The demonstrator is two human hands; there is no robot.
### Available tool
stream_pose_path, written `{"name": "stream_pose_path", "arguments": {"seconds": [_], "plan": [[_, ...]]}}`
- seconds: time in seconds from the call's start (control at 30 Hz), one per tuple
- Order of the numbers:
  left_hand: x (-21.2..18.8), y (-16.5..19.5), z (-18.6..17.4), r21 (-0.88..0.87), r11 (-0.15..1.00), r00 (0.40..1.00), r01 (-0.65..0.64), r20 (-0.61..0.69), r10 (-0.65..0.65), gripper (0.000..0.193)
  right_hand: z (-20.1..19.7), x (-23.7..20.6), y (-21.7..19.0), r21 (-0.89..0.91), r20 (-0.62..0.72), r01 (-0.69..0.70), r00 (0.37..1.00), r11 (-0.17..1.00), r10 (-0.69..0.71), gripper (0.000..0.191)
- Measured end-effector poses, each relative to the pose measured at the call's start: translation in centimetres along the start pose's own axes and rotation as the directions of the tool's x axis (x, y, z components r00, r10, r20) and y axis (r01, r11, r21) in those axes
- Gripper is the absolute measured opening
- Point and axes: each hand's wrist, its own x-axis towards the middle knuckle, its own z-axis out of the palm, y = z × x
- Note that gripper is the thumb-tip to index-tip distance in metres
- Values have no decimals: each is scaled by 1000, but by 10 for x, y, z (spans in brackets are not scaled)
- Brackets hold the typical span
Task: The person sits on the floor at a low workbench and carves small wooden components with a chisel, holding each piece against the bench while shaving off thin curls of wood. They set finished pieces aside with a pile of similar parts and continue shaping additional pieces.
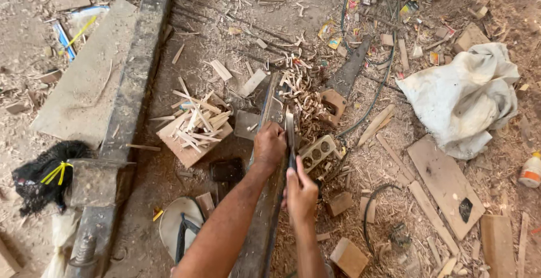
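At the centre of the frame I saw a long dark plank (pixel 269 142) running from the bottom edge upward, with a flat metal blade (pixel 289 131) standing against its right edge. My left hand (pixel 269 145) was pressed closed over the plank's top; my right hand (pixel 300 193) was wrapped tight around the blade's dark handle just below. Wood curls (pixel 304 95) lay heaped beyond the blade. The floor (pixel 406 199) was dirt strewn with sawdust and offcuts. Left of centre, a square board (pixel 189 148) carried a pile of pale splinters (pixel 197 121). A white sack (pixel 465 95) lay crumpled at the upper right.
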Motion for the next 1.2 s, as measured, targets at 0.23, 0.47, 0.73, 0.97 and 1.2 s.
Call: {"name": "stream_pose_path", "arguments": {"seconds": [0.23,0.47,0.73,0.97,1.2], "plan": [[-1,1,0,-13,1000,999,-14,-30,13,5,-3,-12,-4,-13,-9,-24,1000,1000,24,51],[-2,-1,4,27,995,992,91,89,-93,8,-6,-13,10,-46,-3,-114,994,992,114,53],[3,-6,11,41,993,989,110,97,-113,4,1,8,0,78,10,-35,999,996,34,53],[4,-3,7,100,989,980,113,151,-127,7,-1,9,1,-16,6,-37,999,999,37,51],[5,5,-1,110,994,998,-13,59,6,8,4,16,-8,72,2,-45,999,996,45,51]]}}
